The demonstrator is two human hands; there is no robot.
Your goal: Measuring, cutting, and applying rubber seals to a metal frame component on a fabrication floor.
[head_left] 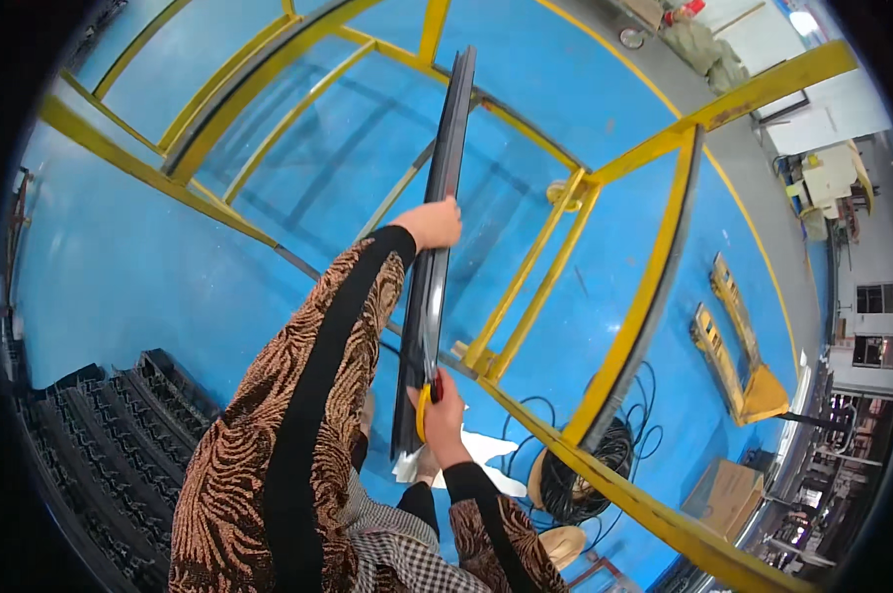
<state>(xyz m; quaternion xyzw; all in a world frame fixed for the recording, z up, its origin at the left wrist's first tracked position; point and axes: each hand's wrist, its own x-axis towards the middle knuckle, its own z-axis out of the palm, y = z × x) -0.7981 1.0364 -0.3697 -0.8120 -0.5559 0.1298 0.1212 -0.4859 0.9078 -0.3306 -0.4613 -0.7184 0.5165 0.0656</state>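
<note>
Left grip [435,223]: fingers curled closed over the black strip [428,296], roughly midway along it.
Right grip [445,420]: closed around yellow-handled scissors [423,413], beside the strip's near end.
Black strip: runs lengthwise beneath the left grip, reaching well beyond it and back past the right grip.
Yellow frame [644,295]: beyond and to the right of both grips.
Black coil [597,472]: on the floor [367,128], right of the right grip.

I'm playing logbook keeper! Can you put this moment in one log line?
left hand: gripping long black strip | right hand: holding yellow-handled tool | nearby: yellow frame, black coil
</note>
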